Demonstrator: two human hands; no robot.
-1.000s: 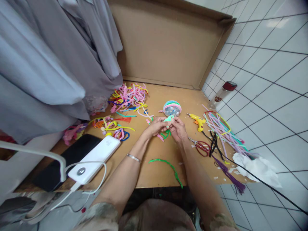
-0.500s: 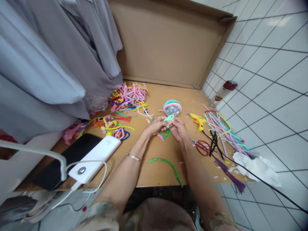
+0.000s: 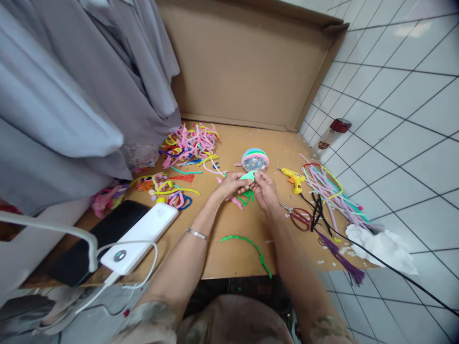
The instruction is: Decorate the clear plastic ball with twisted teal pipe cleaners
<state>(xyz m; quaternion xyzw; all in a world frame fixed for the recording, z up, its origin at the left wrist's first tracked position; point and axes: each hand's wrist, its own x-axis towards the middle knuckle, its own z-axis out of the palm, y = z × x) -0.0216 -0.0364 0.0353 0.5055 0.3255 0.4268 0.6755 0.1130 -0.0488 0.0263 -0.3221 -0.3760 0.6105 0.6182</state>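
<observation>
Between both hands is a small mint-green piece (image 3: 247,176), perhaps pipe cleaner; its exact kind is too small to make out. My left hand (image 3: 230,186) grips its left side with the thumb on top. Fingers of my right hand (image 3: 265,190) pinch its right end. Just beyond them stands a clear dome (image 3: 255,164) with blue, green and pink bands. Bright green pipe cleaner pieces (image 3: 246,196) and a pink piece (image 3: 236,202) lie under the hands. A curved green pipe cleaner (image 3: 251,242) rests nearer the table's front edge.
Piled pipe cleaners (image 3: 191,143) lie at the back left. A white power bank (image 3: 141,238) sits at the left. To the right are a yellow glue gun (image 3: 294,178), red-handled scissors (image 3: 300,218), lilac stems (image 3: 322,186), a purple tassel (image 3: 340,258) and a bottle (image 3: 330,137).
The mint-green piece has turned in the fingers: its curled loop at the top right no longer shows. Both hands stay together at the same place. The view has shifted slightly.
</observation>
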